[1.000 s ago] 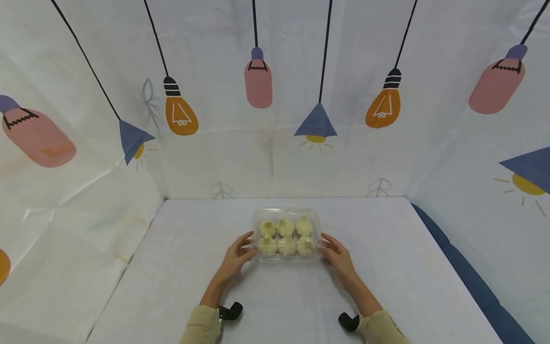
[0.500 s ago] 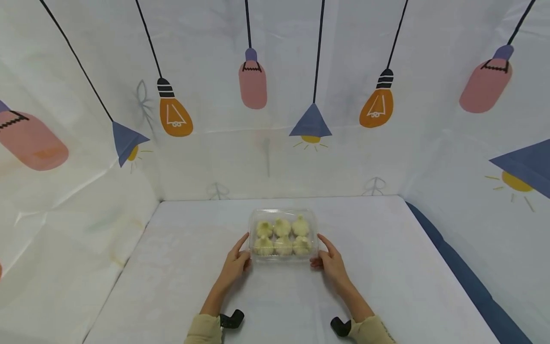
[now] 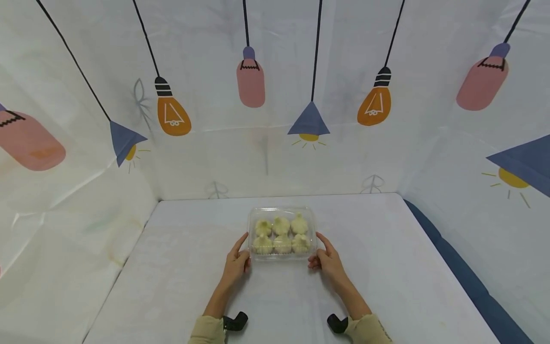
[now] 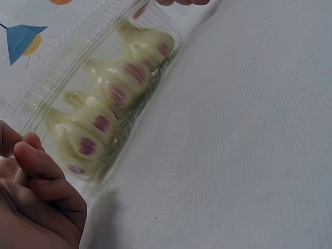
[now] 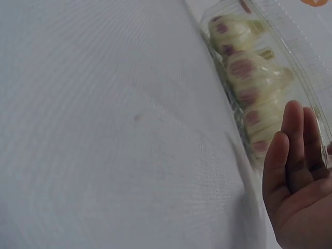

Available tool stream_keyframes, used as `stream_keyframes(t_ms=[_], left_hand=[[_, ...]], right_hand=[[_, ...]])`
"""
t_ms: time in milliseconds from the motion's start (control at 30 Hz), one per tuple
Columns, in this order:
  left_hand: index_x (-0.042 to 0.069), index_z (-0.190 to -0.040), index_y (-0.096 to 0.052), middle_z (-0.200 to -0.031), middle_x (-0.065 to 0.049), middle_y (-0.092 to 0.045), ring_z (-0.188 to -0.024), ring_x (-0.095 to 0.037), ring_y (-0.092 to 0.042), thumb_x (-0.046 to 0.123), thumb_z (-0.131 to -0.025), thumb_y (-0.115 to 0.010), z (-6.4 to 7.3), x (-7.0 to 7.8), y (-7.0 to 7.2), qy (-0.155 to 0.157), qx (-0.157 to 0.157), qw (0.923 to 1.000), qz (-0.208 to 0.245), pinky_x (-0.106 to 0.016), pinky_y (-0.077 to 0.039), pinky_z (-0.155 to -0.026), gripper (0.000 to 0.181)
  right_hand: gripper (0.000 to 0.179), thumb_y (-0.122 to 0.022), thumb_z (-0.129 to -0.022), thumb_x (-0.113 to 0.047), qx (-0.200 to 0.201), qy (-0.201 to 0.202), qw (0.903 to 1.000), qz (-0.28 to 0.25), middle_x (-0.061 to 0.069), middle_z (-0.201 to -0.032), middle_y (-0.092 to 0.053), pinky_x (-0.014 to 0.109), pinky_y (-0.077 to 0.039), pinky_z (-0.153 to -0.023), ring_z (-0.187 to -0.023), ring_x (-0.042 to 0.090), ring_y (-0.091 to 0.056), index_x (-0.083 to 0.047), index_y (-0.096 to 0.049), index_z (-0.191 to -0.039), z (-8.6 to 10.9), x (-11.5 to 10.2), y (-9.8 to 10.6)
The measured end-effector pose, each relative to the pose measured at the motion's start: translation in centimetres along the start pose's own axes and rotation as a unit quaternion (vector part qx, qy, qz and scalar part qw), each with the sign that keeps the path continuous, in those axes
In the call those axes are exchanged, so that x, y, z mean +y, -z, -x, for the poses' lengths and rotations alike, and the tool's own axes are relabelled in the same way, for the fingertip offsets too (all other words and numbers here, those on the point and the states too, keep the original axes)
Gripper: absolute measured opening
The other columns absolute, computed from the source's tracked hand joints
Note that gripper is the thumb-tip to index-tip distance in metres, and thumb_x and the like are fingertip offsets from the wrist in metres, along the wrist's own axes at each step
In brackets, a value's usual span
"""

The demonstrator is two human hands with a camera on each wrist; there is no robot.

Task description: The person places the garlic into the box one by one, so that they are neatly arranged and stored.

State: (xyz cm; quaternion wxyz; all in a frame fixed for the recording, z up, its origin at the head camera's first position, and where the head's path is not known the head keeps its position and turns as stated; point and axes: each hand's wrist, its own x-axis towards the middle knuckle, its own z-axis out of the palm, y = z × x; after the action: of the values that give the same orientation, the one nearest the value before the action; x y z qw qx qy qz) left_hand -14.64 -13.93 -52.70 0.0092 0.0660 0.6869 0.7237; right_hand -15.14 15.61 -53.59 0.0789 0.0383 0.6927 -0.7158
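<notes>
A clear plastic clamshell box [image 3: 281, 258] stands on the white table with its lid down. Two rows of garlic bulbs [image 3: 281, 243] sit inside it; purple patches show on their sides in both wrist views. My left hand [image 3: 234, 265] is at the box's left side, its index finger stretched along the edge and the other fingers bent near the front corner. On the opposite side my right hand [image 3: 331, 267] reaches its index finger to the box's edge, while its remaining fingers lie loosely bent by the front corner. Neither hand wraps round the box.
The white-covered table [image 3: 180, 248] extends around the box. Behind it hangs a white sheet [image 3: 206, 157] printed with lamps and bulbs. Dark blue cloth [image 3: 455, 267] shows beyond the table's right edge.
Both hands held the box's sides a second ago; now their index fingers are straight along its edges and the other fingers have drawn in. The box stays put; the head view shifted slightly.
</notes>
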Motion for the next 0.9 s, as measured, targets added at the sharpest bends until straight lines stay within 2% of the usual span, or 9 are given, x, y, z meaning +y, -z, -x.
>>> stream_keyframes(t_ms=[133,300,500,700,900], left_hand=[[-0.005,-0.148,-0.030,-0.056,-0.005,-0.050,-0.044,-0.010,-0.042,-0.013,-0.090,-0.040,-0.06,-0.18,-0.03,0.016,0.008,0.9998,0.009,-0.022,-0.038,-0.044,0.059],[-0.003,-0.149,-0.029,-0.060,-0.011,-0.050,-0.046,-0.011,-0.044,-0.013,-0.091,-0.040,-0.10,-0.32,-0.10,0.036,0.010,0.9992,0.011,-0.022,-0.040,-0.045,0.060],[-0.002,-0.150,-0.029,-0.061,-0.010,-0.049,-0.046,-0.011,-0.044,-0.012,-0.091,-0.040,-0.09,-0.11,-0.31,0.042,0.015,0.9990,0.009,-0.021,-0.040,-0.045,0.061],[-0.002,-0.150,-0.030,-0.061,-0.009,-0.051,-0.048,-0.013,-0.046,-0.011,-0.091,-0.040,-0.21,0.04,-0.37,0.043,0.021,0.9989,0.001,-0.022,-0.042,-0.046,0.060],[0.000,-0.148,-0.036,-0.061,-0.009,-0.052,-0.045,-0.012,-0.043,-0.010,-0.092,-0.042,-0.09,0.13,-0.17,0.039,0.025,0.9989,-0.009,-0.022,-0.038,-0.044,0.057]], right_hand=[[0.059,-0.037,-0.098,0.005,-0.002,-0.010,1.0000,-0.002,0.019,-0.079,-0.064,0.038,-0.056,-0.063,-0.064,0.027,-0.065,-0.010,-0.024,-0.154,-0.13,-0.10,-0.08],[0.059,-0.039,-0.098,0.004,0.015,-0.013,0.9998,-0.004,0.014,-0.076,-0.064,0.034,-0.056,-0.062,-0.063,0.023,-0.067,-0.014,-0.028,-0.152,-0.11,-0.17,-0.35],[0.059,-0.037,-0.097,0.006,0.021,-0.007,0.9998,0.001,0.014,-0.076,-0.062,0.035,-0.056,-0.063,-0.065,0.025,-0.069,-0.012,-0.027,-0.152,0.00,-0.25,-0.58],[0.057,-0.036,-0.099,0.001,0.026,-0.018,0.9994,0.016,0.016,-0.081,-0.062,0.035,-0.055,-0.060,-0.060,0.023,-0.065,-0.013,-0.025,-0.153,-0.02,-0.40,-0.67],[0.057,-0.037,-0.099,0.000,0.028,-0.020,0.9991,0.026,0.018,-0.082,-0.064,0.038,-0.056,-0.066,-0.068,0.027,-0.067,-0.013,-0.027,-0.153,0.03,-0.20,-0.62]])
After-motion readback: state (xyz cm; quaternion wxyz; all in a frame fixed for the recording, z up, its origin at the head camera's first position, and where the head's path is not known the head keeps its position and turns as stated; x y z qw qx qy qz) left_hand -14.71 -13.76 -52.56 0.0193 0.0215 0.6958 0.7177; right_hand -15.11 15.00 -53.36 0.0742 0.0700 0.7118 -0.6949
